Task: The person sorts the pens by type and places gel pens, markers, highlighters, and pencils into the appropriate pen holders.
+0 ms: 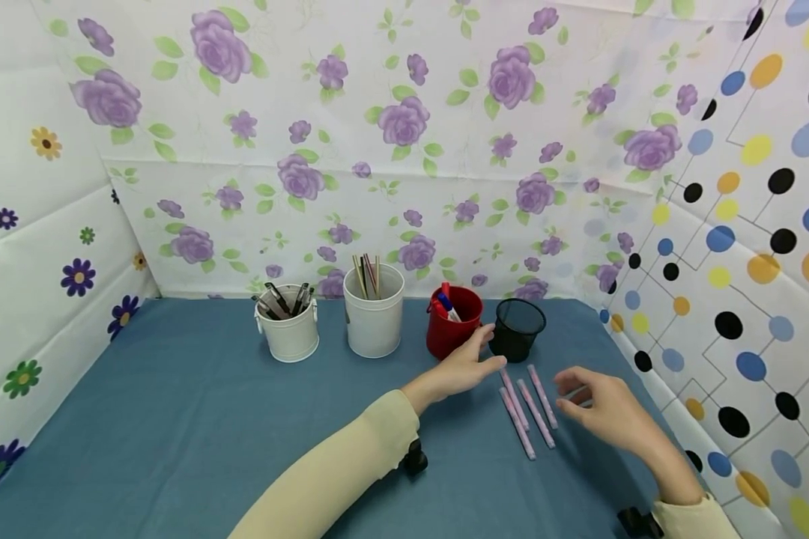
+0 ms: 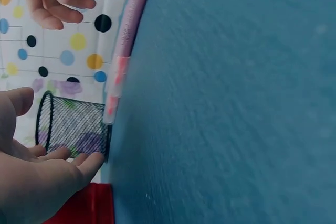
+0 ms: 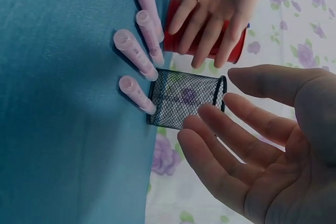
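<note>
My left hand reaches between the red cup and the black mesh pen cup, fingers extended and nothing held. Its fingertips are close to the mesh cup's left side; whether they touch it I cannot tell. In the left wrist view the mesh cup shows beyond those fingers. Several pink pens lie side by side on the cloth in front of the mesh cup. To their right hovers my right hand, fingers loosely bent and holding nothing. The right wrist view shows the pens apart from that hand.
Red and blue markers stand in the red cup. To its left are a white cup with thin sticks and a smaller white bucket of dark pens. Blue cloth covers the table, with patterned sheets behind and at both sides.
</note>
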The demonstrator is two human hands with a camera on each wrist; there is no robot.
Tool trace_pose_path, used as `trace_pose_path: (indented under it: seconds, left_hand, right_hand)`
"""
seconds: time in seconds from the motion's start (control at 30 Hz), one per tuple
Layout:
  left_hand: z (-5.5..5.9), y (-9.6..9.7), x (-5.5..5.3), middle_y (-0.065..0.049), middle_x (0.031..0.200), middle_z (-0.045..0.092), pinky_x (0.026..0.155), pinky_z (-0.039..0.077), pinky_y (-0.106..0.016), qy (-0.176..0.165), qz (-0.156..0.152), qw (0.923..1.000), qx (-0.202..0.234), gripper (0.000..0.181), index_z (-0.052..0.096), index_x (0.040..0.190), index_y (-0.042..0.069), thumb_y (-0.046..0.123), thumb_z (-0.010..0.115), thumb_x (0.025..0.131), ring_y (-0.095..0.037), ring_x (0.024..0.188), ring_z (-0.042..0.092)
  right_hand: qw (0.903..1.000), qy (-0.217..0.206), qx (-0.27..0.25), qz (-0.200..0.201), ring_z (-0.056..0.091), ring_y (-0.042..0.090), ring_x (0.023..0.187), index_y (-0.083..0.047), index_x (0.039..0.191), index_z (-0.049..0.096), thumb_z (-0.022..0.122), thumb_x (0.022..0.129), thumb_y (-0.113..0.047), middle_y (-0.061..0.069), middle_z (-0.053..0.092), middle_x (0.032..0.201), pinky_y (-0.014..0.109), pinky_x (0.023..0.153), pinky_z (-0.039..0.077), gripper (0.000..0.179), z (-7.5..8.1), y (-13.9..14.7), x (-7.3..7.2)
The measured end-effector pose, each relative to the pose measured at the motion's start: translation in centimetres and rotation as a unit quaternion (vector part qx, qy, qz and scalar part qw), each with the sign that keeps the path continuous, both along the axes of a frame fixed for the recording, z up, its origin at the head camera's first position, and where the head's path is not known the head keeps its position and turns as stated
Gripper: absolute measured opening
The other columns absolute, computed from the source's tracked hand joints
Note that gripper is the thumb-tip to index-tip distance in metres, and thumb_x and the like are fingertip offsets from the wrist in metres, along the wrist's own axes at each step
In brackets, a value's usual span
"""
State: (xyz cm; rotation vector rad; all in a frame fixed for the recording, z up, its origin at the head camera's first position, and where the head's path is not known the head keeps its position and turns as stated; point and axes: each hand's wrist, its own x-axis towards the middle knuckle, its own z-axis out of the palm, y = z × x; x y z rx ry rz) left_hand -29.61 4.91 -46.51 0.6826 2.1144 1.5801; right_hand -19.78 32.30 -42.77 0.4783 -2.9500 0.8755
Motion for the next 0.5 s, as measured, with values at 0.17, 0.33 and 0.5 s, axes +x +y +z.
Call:
trace_pose_path:
  seconds: [0.17, 0.33, 0.5]
  left_hand:
    - [-0.2, 1.3, -0.6, -0.002, 0.178, 0.014, 0.131, 0.026, -0.055, -0.01, 0.004, 0.9999, 0.0, 0.081, 0.006, 0.173, 0.024, 0.043, 0.055, 0.112, -0.025, 0.164, 0.014]
    - [-1.7, 2.5, -2.4, 0.004, 0.179, 0.006, 0.132, 0.022, -0.058, -0.014, 0.017, 0.9997, -0.01, 0.083, 0.002, 0.173, 0.029, 0.045, 0.055, 0.111, -0.022, 0.165, 0.007]
    - [-3.1, 3.5, -4.3, 0.008, 0.179, -0.002, 0.132, 0.015, -0.061, -0.056, 0.023, 0.9982, 0.004, 0.086, 0.0, 0.172, 0.036, 0.046, 0.058, 0.109, -0.021, 0.165, 0.001]
  right_hand:
    - [0.9999, -0.011, 0.002, -0.003, 0.073, 0.016, 0.088, -0.006, 0.124, 0.072, 0.079, 0.098, -0.015, 0.011, 0.075, 0.114, 0.028, 0.068, 0.063, 0.028, -0.4, 0.0, 0.2]
    - [0.9997, -0.022, 0.004, -0.008, 0.073, 0.014, 0.088, -0.007, 0.123, 0.073, 0.079, 0.098, -0.016, 0.011, 0.075, 0.116, 0.029, 0.069, 0.063, 0.027, -0.7, 0.0, 0.3]
    - [0.9993, -0.035, 0.005, -0.008, 0.073, 0.014, 0.088, -0.008, 0.122, 0.073, 0.079, 0.098, -0.017, 0.01, 0.075, 0.115, 0.028, 0.07, 0.063, 0.025, -1.0, -0.1, 0.2]
